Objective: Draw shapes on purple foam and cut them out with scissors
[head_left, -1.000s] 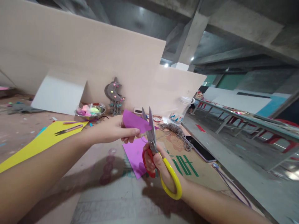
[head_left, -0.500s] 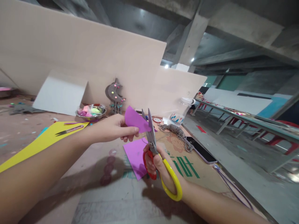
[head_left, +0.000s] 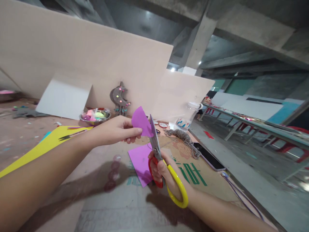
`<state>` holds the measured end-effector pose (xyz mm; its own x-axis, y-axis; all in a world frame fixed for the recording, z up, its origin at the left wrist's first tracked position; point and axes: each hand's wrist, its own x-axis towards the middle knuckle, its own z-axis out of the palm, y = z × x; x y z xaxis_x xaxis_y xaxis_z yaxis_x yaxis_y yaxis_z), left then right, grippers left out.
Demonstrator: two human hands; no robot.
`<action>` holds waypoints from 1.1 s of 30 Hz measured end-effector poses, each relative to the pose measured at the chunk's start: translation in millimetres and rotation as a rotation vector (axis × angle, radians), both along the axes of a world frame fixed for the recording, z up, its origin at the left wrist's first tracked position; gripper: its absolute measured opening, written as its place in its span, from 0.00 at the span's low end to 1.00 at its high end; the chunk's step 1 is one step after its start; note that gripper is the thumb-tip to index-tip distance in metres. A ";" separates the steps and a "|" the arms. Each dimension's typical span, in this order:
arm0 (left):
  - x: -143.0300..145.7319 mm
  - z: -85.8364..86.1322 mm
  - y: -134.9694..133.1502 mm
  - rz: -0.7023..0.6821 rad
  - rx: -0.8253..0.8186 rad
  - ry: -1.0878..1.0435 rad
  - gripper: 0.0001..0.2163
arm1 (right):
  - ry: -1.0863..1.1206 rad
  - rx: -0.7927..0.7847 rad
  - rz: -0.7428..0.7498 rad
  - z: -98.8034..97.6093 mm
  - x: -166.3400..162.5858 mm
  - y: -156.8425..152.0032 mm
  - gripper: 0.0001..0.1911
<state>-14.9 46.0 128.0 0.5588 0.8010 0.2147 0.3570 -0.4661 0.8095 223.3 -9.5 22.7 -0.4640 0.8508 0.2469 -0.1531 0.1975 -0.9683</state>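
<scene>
Between thumb and fingers, my left hand [head_left: 123,129] pinches a purple piece of paper [head_left: 142,121] with a curved outer edge, held up above the table. My right hand [head_left: 162,170] grips scissors [head_left: 155,143] with one red and one yellow handle loop. Their blades point upward and look nearly closed at the right edge of the raised piece; I cannot tell whether paper is between them. Below lies a larger sheet of purple paper [head_left: 140,162] on printed cardboard [head_left: 113,206], partly hidden by my right hand.
Yellow paper [head_left: 31,153] with thread snips [head_left: 72,134] lies left. Behind are a metal bowl [head_left: 95,120] of colourful clay, a grey moon ornament [head_left: 119,96] and a white panel [head_left: 65,96]. To the right sit grey yarn [head_left: 183,137], a phone [head_left: 209,156] and a clear jar [head_left: 187,116].
The scissor blades have come closer together. The raised purple piece has turned more upright and shifted slightly right, and the strip seen right of the blades no longer shows.
</scene>
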 end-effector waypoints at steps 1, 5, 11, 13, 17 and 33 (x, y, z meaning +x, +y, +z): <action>-0.4 -0.5 0.5 0.004 0.000 0.001 0.16 | 0.002 -0.001 -0.001 0.4 -0.2 -0.1 0.26; -1.6 -2.0 2.1 0.027 0.007 0.007 0.18 | 0.013 -0.009 0.009 0.4 -0.9 -0.1 0.25; 0.4 -0.3 0.2 0.047 0.028 0.016 0.19 | 0.032 -0.028 0.025 -4.8 0.2 1.9 0.26; 1.3 0.3 -0.9 0.052 0.028 0.012 0.18 | 0.030 -0.031 0.025 -5.1 0.2 1.4 0.26; 0.9 0.7 -1.2 0.047 0.044 0.010 0.18 | 0.004 -0.025 0.016 -4.0 -0.4 0.2 0.26; 1.8 -2.0 -3.4 -0.068 0.131 0.060 0.16 | -0.202 0.217 -0.005 19.2 -3.5 -6.5 0.31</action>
